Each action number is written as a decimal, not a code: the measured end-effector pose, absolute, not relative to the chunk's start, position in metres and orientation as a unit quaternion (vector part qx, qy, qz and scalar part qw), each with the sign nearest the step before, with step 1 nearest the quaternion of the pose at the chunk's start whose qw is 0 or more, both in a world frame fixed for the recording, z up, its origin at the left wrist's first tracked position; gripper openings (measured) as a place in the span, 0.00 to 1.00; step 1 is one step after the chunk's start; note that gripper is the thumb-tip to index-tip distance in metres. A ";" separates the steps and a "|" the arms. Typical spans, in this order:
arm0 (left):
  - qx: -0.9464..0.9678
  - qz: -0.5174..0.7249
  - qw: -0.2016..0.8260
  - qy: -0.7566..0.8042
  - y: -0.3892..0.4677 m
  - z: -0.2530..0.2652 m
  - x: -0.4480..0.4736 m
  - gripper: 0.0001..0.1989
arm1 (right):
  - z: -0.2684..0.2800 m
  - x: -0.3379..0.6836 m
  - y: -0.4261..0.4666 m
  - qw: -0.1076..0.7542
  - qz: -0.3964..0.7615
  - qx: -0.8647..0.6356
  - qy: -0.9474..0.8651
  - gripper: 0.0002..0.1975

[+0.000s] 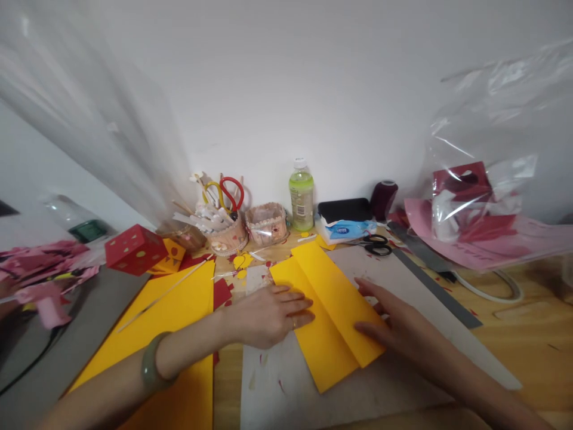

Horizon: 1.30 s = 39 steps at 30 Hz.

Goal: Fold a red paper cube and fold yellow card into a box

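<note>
A yellow paper sheet (320, 298) lies folded on the grey board, with a crease or layer edge running lengthwise down it. Flat on its left part rests my left hand (273, 313), fingers stretched out, a green bangle (154, 361) at the wrist. At the right edge of the same sheet is my right hand (394, 322), thumb lying on the paper and the other fingers spread apart from it. Under the sheet, the grey board (277, 394) shows small stains and scraps.
Left are a larger yellow sheet (183, 316), a thin stick (161, 298), a red paper box (134, 249) and a pink glue gun (45, 303). Behind stand a scissors-filled holder (228, 236), a green bottle (301, 197) and a tissue pack (344, 230). Black scissors (376, 245) lie near.
</note>
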<state>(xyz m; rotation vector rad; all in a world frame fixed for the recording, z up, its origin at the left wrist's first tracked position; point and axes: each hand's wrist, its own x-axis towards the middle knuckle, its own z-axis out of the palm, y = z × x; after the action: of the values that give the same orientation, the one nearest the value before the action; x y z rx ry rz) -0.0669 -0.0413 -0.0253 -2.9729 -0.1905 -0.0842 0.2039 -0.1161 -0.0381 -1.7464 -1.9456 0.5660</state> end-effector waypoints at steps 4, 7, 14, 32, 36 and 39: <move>-0.991 -0.054 0.116 -0.033 -0.045 -0.029 -0.070 0.16 | -0.038 0.188 -0.109 0.204 0.063 -0.610 -0.763 0.25; -0.982 -0.085 0.166 -0.010 -0.050 -0.034 -0.070 0.15 | -0.035 0.163 -0.122 0.197 -0.113 -0.536 -0.813 0.25; -0.985 -0.093 0.143 -0.032 -0.053 -0.042 -0.071 0.10 | -0.061 0.087 -0.163 0.107 -0.338 -0.481 -0.802 0.22; -0.986 -0.137 0.059 -0.075 -0.050 -0.031 -0.066 0.14 | -0.021 0.205 -0.147 0.248 -0.266 -0.552 -0.750 0.17; -0.975 -0.180 0.088 -0.096 -0.051 -0.025 -0.045 0.16 | -0.024 0.173 -0.153 0.234 -0.223 -0.467 -0.823 0.25; -0.978 -0.151 0.112 -0.094 -0.052 -0.024 -0.027 0.17 | -0.042 0.166 -0.141 0.223 -0.175 -0.489 -0.825 0.31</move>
<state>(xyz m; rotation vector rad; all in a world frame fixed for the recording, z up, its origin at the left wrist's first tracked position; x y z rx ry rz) -0.0271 -0.0521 -0.0244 -2.8700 -0.2762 -0.4445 0.1659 -0.1413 -0.0424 -1.3508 -2.2768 -0.4844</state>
